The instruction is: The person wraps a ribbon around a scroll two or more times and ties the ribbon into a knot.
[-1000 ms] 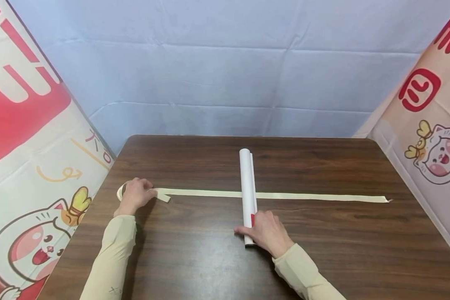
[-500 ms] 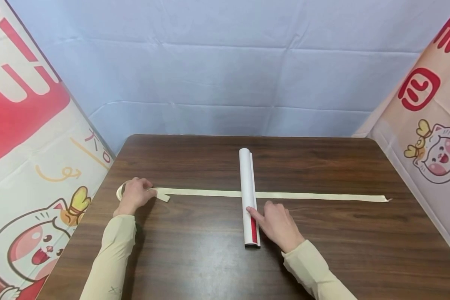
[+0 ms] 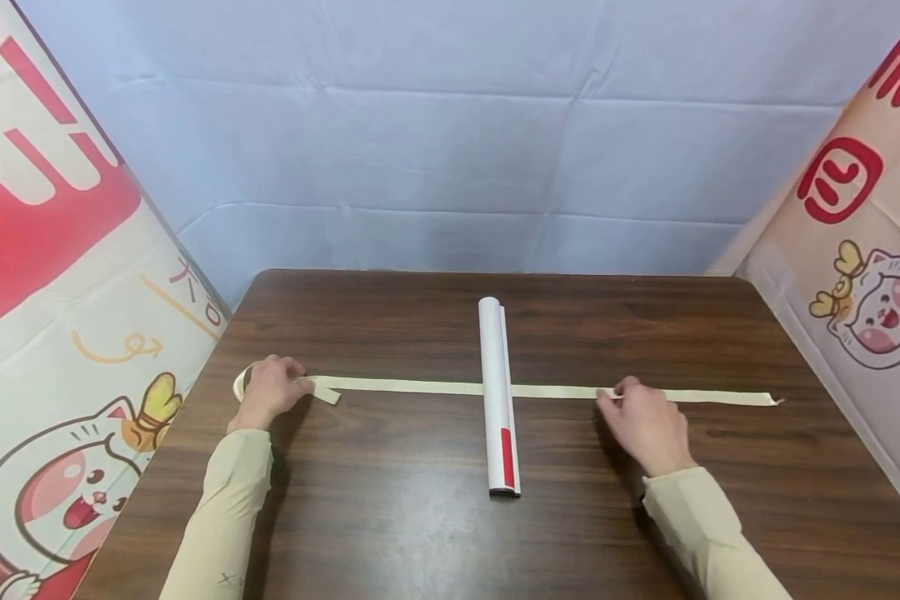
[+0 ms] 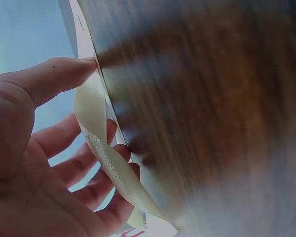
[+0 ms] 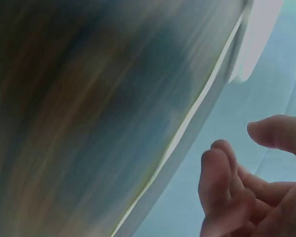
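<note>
A cream ribbon (image 3: 412,386) runs across the brown table, with a loop (image 3: 241,385) and a short crossing end at its left. My left hand (image 3: 270,387) rests at the crossing. In the left wrist view its thumb presses the ribbon (image 4: 91,106) near the tabletop, and its loosely bent fingers lie behind a twisted stretch. A long white roll (image 3: 497,358) with a red strip lies crosswise over the ribbon's middle. My right hand (image 3: 648,425) hovers over the ribbon to the right of the roll. In the right wrist view its thumb and bent fingers are apart, with nothing between them.
The brown wooden table (image 3: 390,517) has rounded far corners. A pale blue cloth (image 3: 450,167) hangs behind it. Printed cartoon panels (image 3: 52,417) stand along both sides. The ribbon's far right end (image 3: 768,399) lies near the table's right side.
My right hand has let go of the white roll's near end and moved right, over the ribbon. The roll stays where it was. The left hand and ribbon keep their place.
</note>
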Tool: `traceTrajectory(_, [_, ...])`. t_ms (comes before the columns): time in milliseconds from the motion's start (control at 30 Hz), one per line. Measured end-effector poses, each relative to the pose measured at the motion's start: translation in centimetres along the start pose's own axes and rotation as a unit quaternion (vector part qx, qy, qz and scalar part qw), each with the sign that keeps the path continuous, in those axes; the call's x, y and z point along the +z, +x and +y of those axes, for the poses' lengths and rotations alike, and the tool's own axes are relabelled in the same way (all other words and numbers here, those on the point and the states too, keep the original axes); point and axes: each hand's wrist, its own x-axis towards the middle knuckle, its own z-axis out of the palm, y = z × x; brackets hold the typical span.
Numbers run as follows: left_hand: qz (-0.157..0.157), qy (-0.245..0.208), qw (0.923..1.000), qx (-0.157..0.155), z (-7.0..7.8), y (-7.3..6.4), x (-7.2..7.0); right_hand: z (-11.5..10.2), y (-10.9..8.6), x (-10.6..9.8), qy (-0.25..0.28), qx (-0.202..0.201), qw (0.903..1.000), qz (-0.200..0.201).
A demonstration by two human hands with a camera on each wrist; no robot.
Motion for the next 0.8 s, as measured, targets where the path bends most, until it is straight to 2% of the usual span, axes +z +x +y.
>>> traceTrajectory(200, [0.0, 0.001, 1.0, 0.0, 0.0, -0.1, 0.0, 4.8, 1.5, -1.4, -0.012, 0.056, 0.998, -0.024])
traceTrajectory(400, [-0.008, 0.002, 0.9999, -0.007, 0.0, -0.1, 0.2, 8.8, 2.4, -3.1, -0.006, 0.115, 0.9917, -0.057])
traceTrajectory(600, [-0.002, 0.011, 0.9999, -0.007, -0.2, -0.2, 0.3, 11.1, 2.9, -4.3, -0.009, 0.161, 0.983, -0.088])
traceTrajectory(800, [0.004, 0.016, 0.9999, -0.004, -0.3, -0.1, 0.4, 12.1, 3.4, -4.1, -0.017, 0.182, 0.9774, -0.106])
